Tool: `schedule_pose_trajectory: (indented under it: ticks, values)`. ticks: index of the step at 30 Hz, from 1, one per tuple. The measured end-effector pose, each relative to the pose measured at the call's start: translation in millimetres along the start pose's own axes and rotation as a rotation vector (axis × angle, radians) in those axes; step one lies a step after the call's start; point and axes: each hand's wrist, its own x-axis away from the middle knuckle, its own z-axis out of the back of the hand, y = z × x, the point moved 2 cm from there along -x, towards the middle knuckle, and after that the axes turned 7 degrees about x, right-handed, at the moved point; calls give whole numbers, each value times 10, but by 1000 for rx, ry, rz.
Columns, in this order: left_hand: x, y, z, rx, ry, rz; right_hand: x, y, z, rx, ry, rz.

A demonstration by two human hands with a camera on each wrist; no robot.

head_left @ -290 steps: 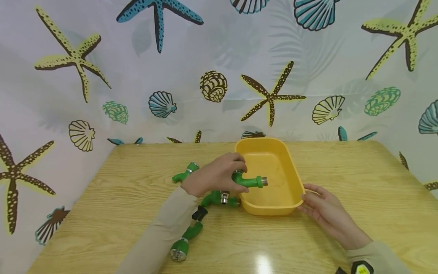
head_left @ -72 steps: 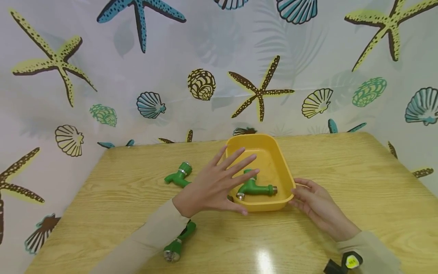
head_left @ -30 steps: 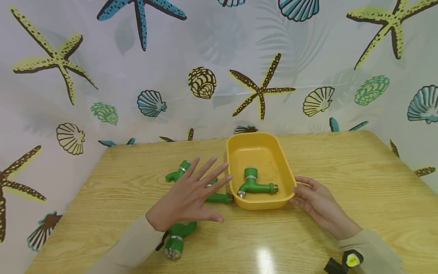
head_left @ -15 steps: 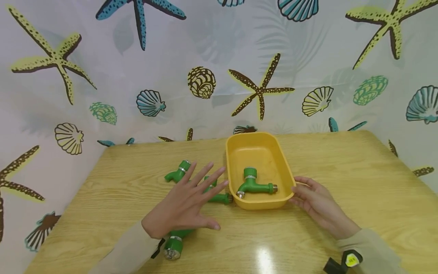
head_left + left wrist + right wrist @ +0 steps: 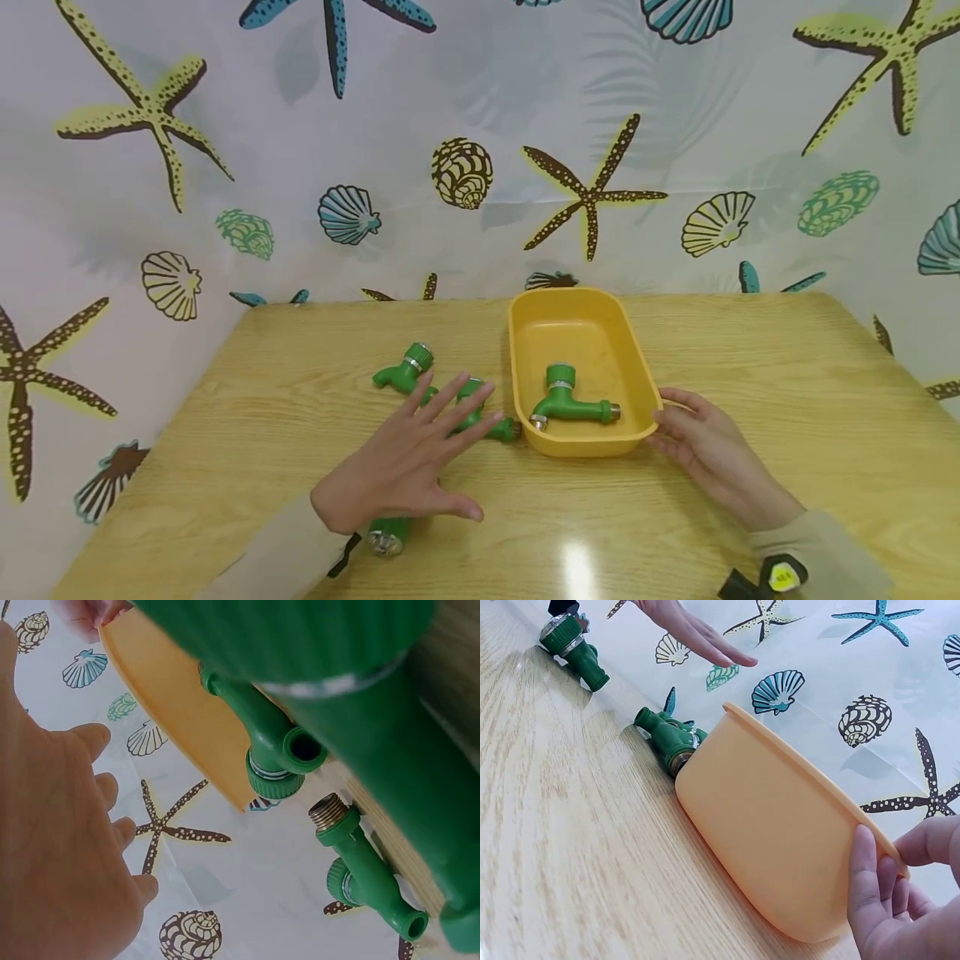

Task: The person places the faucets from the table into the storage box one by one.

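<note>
My left hand (image 5: 405, 467) hovers over the table with its fingers spread, holding nothing. Beneath and beyond it lie green plastic taps: one tap (image 5: 388, 537) mostly hidden under the hand, another tap (image 5: 506, 430) beside the tub, partly behind the fingers, and a third tap (image 5: 405, 375) farther back. The left wrist view shows the nearest tap (image 5: 375, 742) large and close to the camera. Inside the yellow tub (image 5: 637, 367) rests a green tap (image 5: 570, 406) with a metal threaded end. My right hand (image 5: 720, 454) pinches the tub's right rim between thumb and fingers, clear in the right wrist view.
The wooden table (image 5: 675, 533) runs back to a white cloth (image 5: 495, 83) printed with starfish and shells. A black strap with a yellow-faced device (image 5: 783, 575) sits on the right wrist.
Earlier my left hand held a tap over the tub; that tap now lies inside. The left hand has since drawn back leftward with fingers spread. My right hand stays on the rim.
</note>
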Motion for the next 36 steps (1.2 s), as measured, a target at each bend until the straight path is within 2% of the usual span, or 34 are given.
schedule_pose_trajectory:
  ticks: [9,16,25,36]
  values:
    - [102,17,-33,-11,-6,21,4,-1,10,2,0,-12]
    - [223,41,-55,57,-54,72,3,1,10,-11,-7,-5]
    - [384,55,-120,82,-66,81,1,-10,6,1,-2,-15]
    - [566,22,-103,178,-152,149,-13,-3,19,-30,-11,-16]
